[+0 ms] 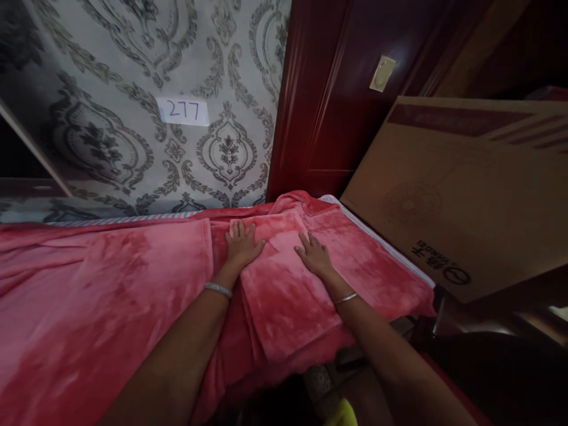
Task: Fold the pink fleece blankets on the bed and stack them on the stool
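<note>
A pinkish-red plush blanket lies folded in a rectangle near the right end of a long padded surface. My left hand rests flat on its far left corner, fingers spread. Flat on the blanket's right side is my right hand, its fingers apart too. Neither hand grips anything. More plush cloth of the same colour covers the surface to the left and right, with a bunched fold behind the folded blanket. Each wrist wears a bracelet.
A large cardboard box leans at the right end. Behind stand a patterned wallpapered wall with a paper label reading 277 and a dark red door panel. Something yellow shows below the near edge.
</note>
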Motion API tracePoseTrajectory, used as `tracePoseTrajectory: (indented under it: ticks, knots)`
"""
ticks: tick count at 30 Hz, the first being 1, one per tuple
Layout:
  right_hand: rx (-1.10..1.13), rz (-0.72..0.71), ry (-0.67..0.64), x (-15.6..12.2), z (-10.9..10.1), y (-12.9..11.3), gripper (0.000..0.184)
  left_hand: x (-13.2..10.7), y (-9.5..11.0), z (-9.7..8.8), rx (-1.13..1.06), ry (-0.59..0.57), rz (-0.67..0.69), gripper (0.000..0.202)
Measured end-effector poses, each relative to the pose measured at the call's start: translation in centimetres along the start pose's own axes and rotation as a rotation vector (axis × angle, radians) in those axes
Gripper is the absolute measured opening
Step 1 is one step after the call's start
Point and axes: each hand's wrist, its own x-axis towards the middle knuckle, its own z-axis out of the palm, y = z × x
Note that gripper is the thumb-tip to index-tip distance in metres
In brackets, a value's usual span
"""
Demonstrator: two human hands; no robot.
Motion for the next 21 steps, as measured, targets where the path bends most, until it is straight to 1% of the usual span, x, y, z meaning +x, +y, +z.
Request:
tracePoseTrajectory:
  ticks: [2,4,5,7,8,10,12,13,15,17,19,21]
  knots:
    - [-0.006,0.015,-0.039,0.3,-1.1,-0.6,0.063,0.1,-0.2,-0.3,-0.071,0.037,-0.02,0.07]
    - [-0.028,-0.033,-0.012,1.0,-2.2,-2.0,0.062,0.2,-0.4,-0.7,-0.145,0.103,-0.056,0.06]
    - [-0.04,-0.093,0.017,1.4,-2.7,-3.1,0.061,0.2,-0.6,-0.9,-0.166,0.138,-0.061,0.056]
    - [-0.053,-0.258,0.046,2.5,-2.9,-5.9,0.058,0.3,-0.8,-1.2,-0.165,0.188,-0.044,0.054]
    - [-0.052,-0.338,0.042,3.1,-2.7,-7.4,0.058,0.4,-0.9,-1.2,-0.147,0.189,-0.031,0.054]
    - [-0.042,-0.462,0.022,4.2,-1.7,-10.4,0.06,0.5,-1.0,-1.1,-0.095,0.143,-0.019,0.058]
    - [-0.038,-0.534,0.014,5.3,-0.3,-12.5,0.062,0.6,-1.2,-0.7,-0.045,0.056,-0.028,0.062]
    - [-0.041,-0.553,0.011,5.8,0.5,-13.0,0.063,0.7,-1.2,-0.5,-0.025,0.017,-0.033,0.063]
    - [-0.054,-0.568,0.009,6.7,1.5,-13.1,0.062,0.8,-1.3,-0.1,0.006,-0.027,-0.046,0.063]
    - [-0.078,-0.541,0.008,7.7,1.7,-11.7,0.061,0.9,-1.2,0.1,0.025,-0.044,-0.061,0.065]
    - [-0.104,-0.46,-0.002,8.9,1.2,-9.1,0.063,1.0,-1.1,0.1,0.031,-0.062,-0.07,0.066]
    - [-0.102,-0.329,-0.035,10.0,0.4,-5.8,0.064,1.1,-1.0,0.0,0.032,-0.085,-0.077,0.067]
